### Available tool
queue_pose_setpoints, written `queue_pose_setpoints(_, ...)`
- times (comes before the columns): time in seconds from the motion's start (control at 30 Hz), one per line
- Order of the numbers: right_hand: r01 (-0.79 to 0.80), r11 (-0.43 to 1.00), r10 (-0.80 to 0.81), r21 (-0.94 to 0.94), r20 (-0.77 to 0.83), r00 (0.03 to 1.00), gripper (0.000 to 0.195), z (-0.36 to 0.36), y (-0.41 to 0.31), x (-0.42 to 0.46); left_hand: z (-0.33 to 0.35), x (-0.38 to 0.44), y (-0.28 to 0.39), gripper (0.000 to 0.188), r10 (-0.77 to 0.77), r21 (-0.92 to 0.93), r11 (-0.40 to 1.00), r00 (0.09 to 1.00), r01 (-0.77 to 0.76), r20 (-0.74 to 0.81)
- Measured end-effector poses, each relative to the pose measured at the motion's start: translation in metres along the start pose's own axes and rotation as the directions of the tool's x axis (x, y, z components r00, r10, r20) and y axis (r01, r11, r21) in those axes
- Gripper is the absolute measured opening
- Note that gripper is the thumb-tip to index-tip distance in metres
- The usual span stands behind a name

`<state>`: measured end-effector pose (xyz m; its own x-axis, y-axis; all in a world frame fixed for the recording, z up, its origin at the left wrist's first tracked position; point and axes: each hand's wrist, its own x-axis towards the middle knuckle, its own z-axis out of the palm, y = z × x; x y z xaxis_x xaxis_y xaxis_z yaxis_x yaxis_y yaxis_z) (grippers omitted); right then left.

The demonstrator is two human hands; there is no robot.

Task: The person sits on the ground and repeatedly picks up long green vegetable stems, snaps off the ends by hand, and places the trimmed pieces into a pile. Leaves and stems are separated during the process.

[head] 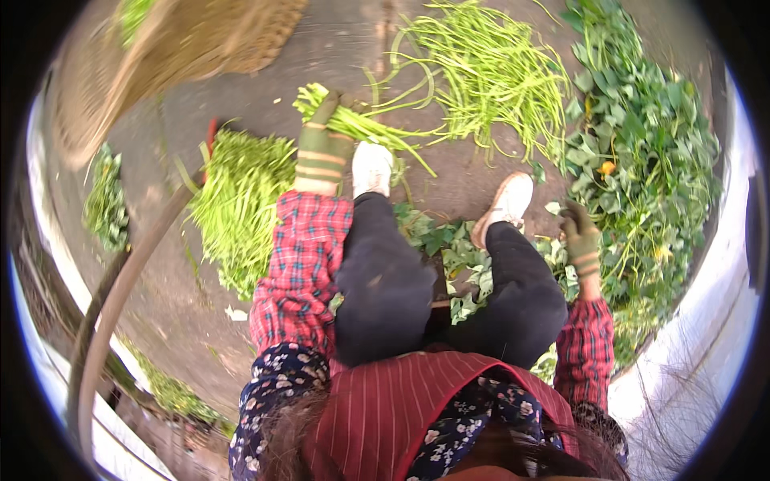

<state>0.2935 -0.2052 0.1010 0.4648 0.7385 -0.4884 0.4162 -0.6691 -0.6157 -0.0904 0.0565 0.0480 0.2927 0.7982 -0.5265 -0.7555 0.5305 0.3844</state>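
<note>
My left hand (328, 132), in a green striped glove, grips a bunch of thin green stems (361, 126) above the floor, near my left white shoe (371, 167). My right hand (580, 234), gloved alike, is beside the large heap of leafy vines (637, 174) on the right; its fingers are slightly bent, and whether it holds a leaf is unclear. A loose pile of long bare stems (493, 72) lies on the floor ahead of me. To the left of my left forearm, a thick pile of stems (240, 204) lies more evenly lined up.
A blurred woven hat or basket (240, 36) fills the upper left. A curved brown pole or hose (129, 258) crosses the left side near a red object (211, 144). Torn leaves (466, 252) lie between my legs, and a small leafy bundle (106, 201) is at far left.
</note>
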Motion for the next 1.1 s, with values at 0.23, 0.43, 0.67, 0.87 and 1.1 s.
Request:
queue_pose_setpoints(0.23, 0.259, 0.957, -0.258, 0.133, -0.025, 0.966, 0.029, -0.015, -0.105, -0.066, -0.026, -0.107, 0.108, 0.015, 0.331, -0.044, 0.943, 0.943, -0.331, 0.013)
queue_pose_setpoints(0.43, 0.438, 0.893, -0.440, -0.105, 0.002, 0.898, 0.026, 0.015, -0.108, -0.104, -0.092, -0.221, 0.204, 0.014, 0.616, 0.214, 0.784, 0.775, -0.583, -0.143)
queue_pose_setpoints(0.67, 0.318, 0.948, -0.318, -0.014, -0.047, 0.947, 0.023, 0.006, -0.093, -0.083, -0.134, -0.239, 0.211, 0.041, 0.721, 0.941, -0.095, 0.675, 0.324, -0.159)
queue_pose_setpoints(0.87, 0.271, 0.943, -0.282, -0.193, -0.030, 0.959, 0.020, 0.003, -0.091, -0.088, -0.172, -0.174, 0.118, 0.035, 0.650, 0.761, -0.476, 0.759, 0.441, -0.033)
queue_pose_setpoints(1.1, 0.256, 0.944, -0.273, -0.210, -0.055, 0.960, 0.020, -0.009, -0.073, -0.091, -0.196, -0.126, 0.076, 0.061, 0.713, 0.656, -0.529, 0.701, 0.539, -0.001)
